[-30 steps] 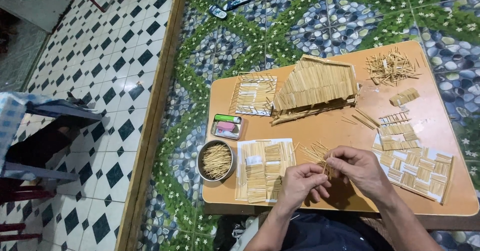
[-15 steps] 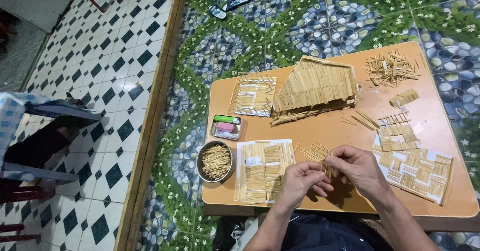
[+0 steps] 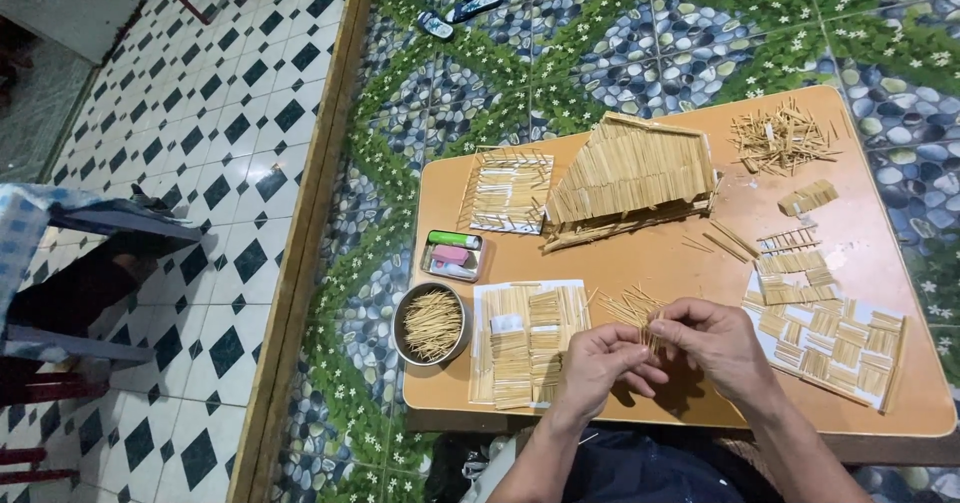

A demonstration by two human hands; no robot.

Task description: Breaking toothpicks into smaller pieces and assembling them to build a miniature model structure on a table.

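Pinching one thin stick (image 3: pixel 650 335) between both hands, left hand (image 3: pixel 598 365) and right hand (image 3: pixel 722 343) fingers clamped, just beside the bowl (image 3: pixel 432 325).

Table (image 3: pixel 650 263) w/ stick house (image 3: pixel 630 178), bowl (image 3: pixel 432 323)

Stick-built roof model (image 3: pixel 632 175) mid-table, round bowl of sticks (image 3: pixel 432 324) near-left of it, small tin (image 3: pixel 452 255) between them, loose stick heap (image 3: pixel 783 140) to its right, sandals (image 3: pixel 458 13) beyond on pebble floor.
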